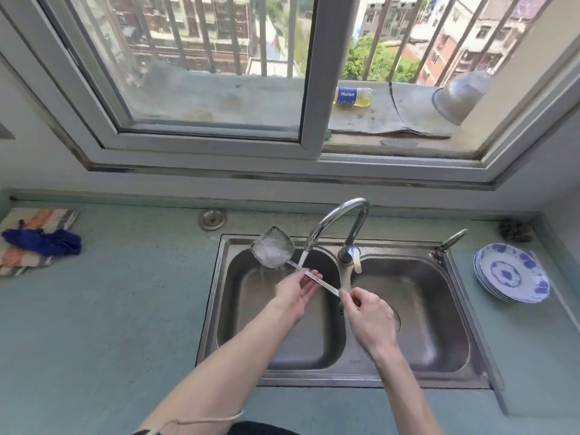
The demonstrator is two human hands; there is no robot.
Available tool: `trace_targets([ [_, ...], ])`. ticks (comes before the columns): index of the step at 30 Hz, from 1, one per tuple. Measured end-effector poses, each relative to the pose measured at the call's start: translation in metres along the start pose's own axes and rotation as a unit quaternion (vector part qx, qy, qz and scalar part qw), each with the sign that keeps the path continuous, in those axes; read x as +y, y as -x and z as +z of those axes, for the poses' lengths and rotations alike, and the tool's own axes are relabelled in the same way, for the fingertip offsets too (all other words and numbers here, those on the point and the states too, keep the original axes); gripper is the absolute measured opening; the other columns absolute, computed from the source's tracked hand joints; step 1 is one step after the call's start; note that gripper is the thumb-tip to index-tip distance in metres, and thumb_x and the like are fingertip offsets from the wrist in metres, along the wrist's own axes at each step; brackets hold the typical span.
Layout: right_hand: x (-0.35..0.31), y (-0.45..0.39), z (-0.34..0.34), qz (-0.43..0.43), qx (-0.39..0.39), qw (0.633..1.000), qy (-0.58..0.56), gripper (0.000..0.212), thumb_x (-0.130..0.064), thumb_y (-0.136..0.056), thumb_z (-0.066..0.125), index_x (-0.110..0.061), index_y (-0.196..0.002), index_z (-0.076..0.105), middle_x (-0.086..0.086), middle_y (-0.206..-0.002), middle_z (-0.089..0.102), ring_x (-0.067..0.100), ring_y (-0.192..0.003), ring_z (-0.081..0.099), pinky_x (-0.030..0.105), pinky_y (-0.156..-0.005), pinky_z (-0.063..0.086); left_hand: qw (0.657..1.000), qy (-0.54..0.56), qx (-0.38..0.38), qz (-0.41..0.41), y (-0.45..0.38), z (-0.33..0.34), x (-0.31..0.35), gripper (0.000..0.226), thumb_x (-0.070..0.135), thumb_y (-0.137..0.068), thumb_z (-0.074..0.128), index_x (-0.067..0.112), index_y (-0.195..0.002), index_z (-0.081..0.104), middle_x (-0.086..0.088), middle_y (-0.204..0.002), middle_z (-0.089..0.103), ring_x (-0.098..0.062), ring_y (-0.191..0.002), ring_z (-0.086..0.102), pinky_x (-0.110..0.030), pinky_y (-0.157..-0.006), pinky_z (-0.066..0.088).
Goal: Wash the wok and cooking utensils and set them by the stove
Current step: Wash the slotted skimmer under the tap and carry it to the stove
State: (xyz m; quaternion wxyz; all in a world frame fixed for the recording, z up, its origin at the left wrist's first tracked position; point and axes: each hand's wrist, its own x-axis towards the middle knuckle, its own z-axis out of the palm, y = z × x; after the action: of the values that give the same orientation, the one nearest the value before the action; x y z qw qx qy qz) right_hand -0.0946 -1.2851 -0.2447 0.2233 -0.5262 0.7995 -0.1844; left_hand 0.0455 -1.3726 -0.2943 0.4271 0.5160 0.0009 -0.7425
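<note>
Pinching the far end of the handle between thumb and fingers, the right hand [367,312] holds one metal spatula [293,262] over the left basin of the sink [342,376]. The left hand [295,291] lies under the middle of the handle with its fingers nearly straight, touching it, not curled round it. The spatula has a flat, almost square blade covered with white foam or water drops, raised toward the upper left, and a thin flat silver handle. One curved tap [340,224] sends a stream of water [303,257] down onto the handle, just beside the blade. The sink has two basins. On the counter [125,309] to the right stands one stack of blue-and-white plates [511,273]; their exact number I cannot tell. At the left lie a striped cloth [22,262] and one blue cloth [42,241] on top of it. Outside the window, one bottle [353,96] lies on its side, and its blue label reads "PEPSI".
</note>
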Motion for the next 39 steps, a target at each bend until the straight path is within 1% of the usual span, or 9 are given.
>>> trace_targets([
  [5, -0.023, -0.006, 0.017, 0.027, 0.011, 0.999, -0.031, 0.04, -0.051, -0.101, 0.053, -0.022, -0.079, 0.069, 0.001, -0.078, 0.073, 0.029, -0.084, 0.069, 0.033, -0.068, 0.036, 0.998, -0.059, -0.022, 0.015, -0.002, -0.015, 0.008, 0.015, 0.009, -0.098, 0.064, -0.001, -0.108, 0.066, -0.009, -0.082, 0.075, -0.02, -0.072, 0.073, -0.028, -0.062, 0.061],
  [8, -0.022, -0.005, 0.016, 0.022, 0.01, 0.999, -0.034, 0.039, -0.051, -0.101, 0.053, -0.022, -0.08, 0.071, 0.001, -0.077, 0.073, 0.029, -0.083, 0.068, 0.034, -0.069, 0.041, 0.998, -0.06, -0.018, 0.012, -0.001, -0.012, 0.015, 0.018, 0.009, -0.099, 0.062, -0.003, -0.111, 0.065, -0.011, -0.082, 0.076, -0.022, -0.075, 0.072, -0.028, -0.061, 0.061],
  [12, -0.003, -0.002, -0.001, 0.02, -0.002, 0.999, -0.048, 0.039, -0.049, -0.1, 0.053, -0.021, -0.077, 0.067, 0.0, -0.073, 0.071, 0.03, -0.081, 0.067, 0.04, -0.073, 0.052, 1.0, -0.018, 0.001, 0.013, 0.002, 0.0, 0.013, 0.016, 0.006, -0.099, 0.06, -0.005, -0.11, 0.064, -0.019, -0.096, 0.073, -0.025, -0.082, 0.072, -0.028, -0.059, 0.062],
  [16, 0.019, -0.002, -0.017, -0.011, -0.051, 0.995, -0.084, 0.037, -0.042, -0.105, 0.048, -0.023, -0.08, 0.068, -0.005, -0.078, 0.071, 0.022, -0.081, 0.064, 0.04, -0.074, 0.049, 0.999, 0.011, 0.012, 0.036, 0.002, 0.017, 0.002, 0.003, 0.001, -0.095, 0.063, -0.001, -0.097, 0.065, -0.015, -0.079, 0.074, -0.021, -0.072, 0.072, -0.027, -0.059, 0.062],
  [19, 0.027, -0.008, -0.022, -0.026, -0.097, 0.986, -0.134, 0.036, -0.038, -0.105, 0.049, -0.023, -0.08, 0.069, -0.008, -0.074, 0.069, 0.012, -0.078, 0.063, 0.038, -0.076, 0.047, 0.997, 0.03, 0.015, 0.067, 0.002, 0.024, -0.005, 0.006, -0.005, -0.093, 0.064, 0.001, -0.092, 0.066, -0.012, -0.073, 0.073, -0.017, -0.064, 0.072, -0.027, -0.056, 0.06],
  [25, 0.041, -0.027, -0.006, -0.057, -0.085, 0.983, -0.154, 0.037, -0.044, -0.102, 0.056, -0.022, -0.074, 0.067, -0.004, -0.069, 0.068, 0.013, -0.071, 0.063, 0.038, -0.074, 0.05, 0.994, 0.048, 0.02, 0.096, 0.003, 0.023, -0.013, 0.019, -0.017, -0.087, 0.064, -0.003, -0.1, 0.065, -0.017, -0.09, 0.07, -0.021, -0.078, 0.07, -0.025, -0.058, 0.06],
  [32, 0.034, -0.044, 0.018, -0.086, -0.075, 0.976, -0.183, 0.041, -0.043, -0.101, 0.059, -0.022, -0.066, 0.058, -0.005, -0.057, 0.058, 0.008, -0.056, 0.051, 0.033, -0.062, 0.043, 0.994, 0.015, -0.002, 0.108, 0.011, 0.017, -0.036, 0.02, -0.014, -0.084, 0.071, -0.002, -0.099, 0.064, -0.017, -0.09, 0.07, -0.02, -0.069, 0.074, -0.028, -0.063, 0.061],
  [36, 0.034, -0.049, 0.027, -0.095, -0.104, 0.967, -0.212, 0.039, -0.039, -0.103, 0.059, -0.023, -0.068, 0.061, -0.016, -0.058, 0.058, 0.005, -0.056, 0.049, 0.028, -0.062, 0.04, 0.992, 0.013, 0.021, 0.124, 0.01, 0.014, -0.028, 0.024, -0.017, -0.082, 0.07, -0.003, -0.1, 0.062, -0.02, -0.092, 0.071, -0.023, -0.071, 0.074, -0.031, -0.066, 0.063],
  [39, 0.036, -0.05, 0.029, -0.096, -0.133, 0.958, -0.235, 0.037, -0.04, -0.104, 0.057, -0.02, -0.073, 0.064, -0.011, -0.058, 0.054, 0.005, -0.054, 0.043, 0.028, -0.06, 0.038, 0.99, 0.02, 0.03, 0.136, 0.007, 0.013, -0.021, 0.029, -0.019, -0.083, 0.067, -0.007, -0.108, 0.06, -0.021, -0.091, 0.071, -0.024, -0.076, 0.073, -0.032, -0.069, 0.064],
])
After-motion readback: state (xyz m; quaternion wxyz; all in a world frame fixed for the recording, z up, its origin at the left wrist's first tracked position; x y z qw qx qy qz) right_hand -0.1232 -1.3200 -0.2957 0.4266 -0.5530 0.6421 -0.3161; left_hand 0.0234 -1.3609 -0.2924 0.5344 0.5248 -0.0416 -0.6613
